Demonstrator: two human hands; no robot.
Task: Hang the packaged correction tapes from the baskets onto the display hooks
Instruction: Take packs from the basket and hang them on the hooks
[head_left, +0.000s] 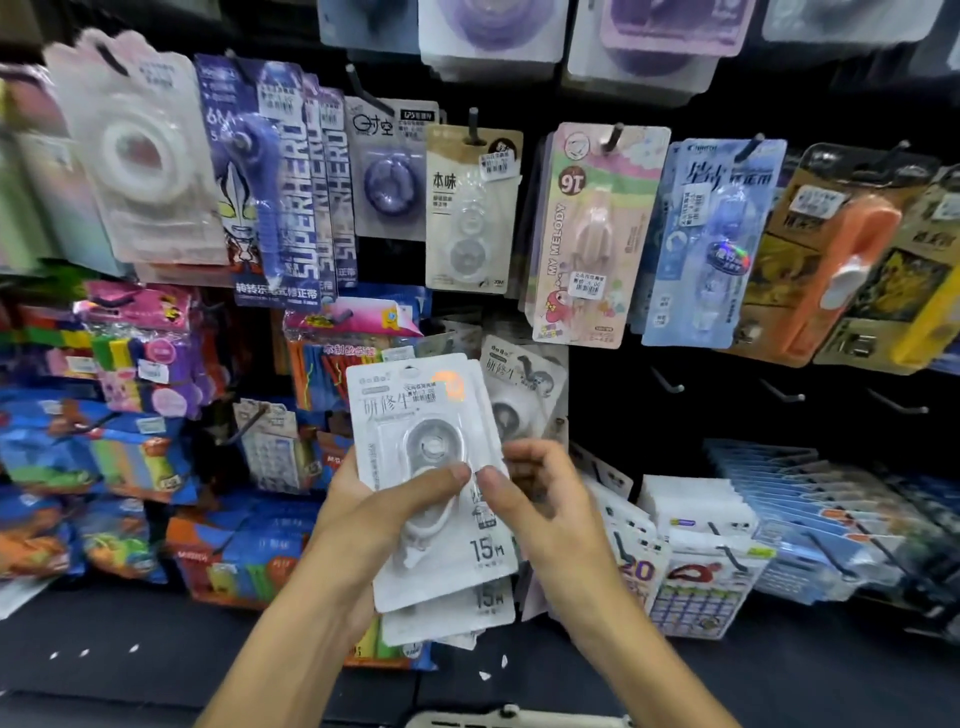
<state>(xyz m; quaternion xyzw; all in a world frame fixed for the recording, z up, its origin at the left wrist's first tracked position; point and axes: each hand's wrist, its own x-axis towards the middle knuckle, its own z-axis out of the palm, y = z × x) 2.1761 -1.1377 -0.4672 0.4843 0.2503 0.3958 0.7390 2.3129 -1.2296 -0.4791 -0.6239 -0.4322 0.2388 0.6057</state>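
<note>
We hold a small stack of white blister-carded correction tapes (436, 467) upright in front of us, below the middle of the black display wall (613, 395). Our left hand (374, 512) grips the stack from its left edge: the palm lies behind the cards and the thumb crosses the front, pressing on the clear bubble of the foremost pack. Our right hand (540, 499) comes in from the right with its wrist bent inward; its thumb and curled fingers (524, 457) pinch the right edge of the stack, thumb tip nearly meeting the left thumb. Both forearms rise from the bottom of the view, angled toward each other.

Just behind the stack, up and to the right, more packs of the same white correction tape (524, 384) hang on the wall. Farther right, three bare black metal hooks (670, 382) jut from the board. Above hang a beige card pack (470, 208), a pink character-printed pack (587, 234) and a pale blue pack (711, 239), each on its own hook. The rim of a white plastic basket (514, 719) shows at the bottom edge, between our arms.
</note>
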